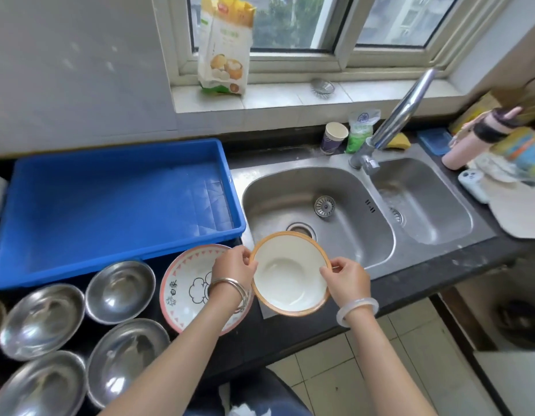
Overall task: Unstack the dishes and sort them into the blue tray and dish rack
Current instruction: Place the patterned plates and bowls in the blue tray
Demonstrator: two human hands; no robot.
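Observation:
A white bowl with an orange rim (290, 274) hangs above the counter edge in front of the sink. My left hand (233, 270) pinches its left rim and my right hand (347, 279) pinches its right rim. Under my left wrist lies a white plate with a pink triangle border and a cloud drawing (185, 283). Several steel bowls (119, 291) stand on the counter at the lower left. The blue tray (227, 175) sits behind them with nothing inside. No dish rack shows in this view.
A double steel sink (440, 250) with a tall tap (395, 121) fills the right half. A paper cup (333, 138), a bag, a sponge and a pink bottle (470, 139) crowd the back right. A flour bag (224, 46) stands on the window sill.

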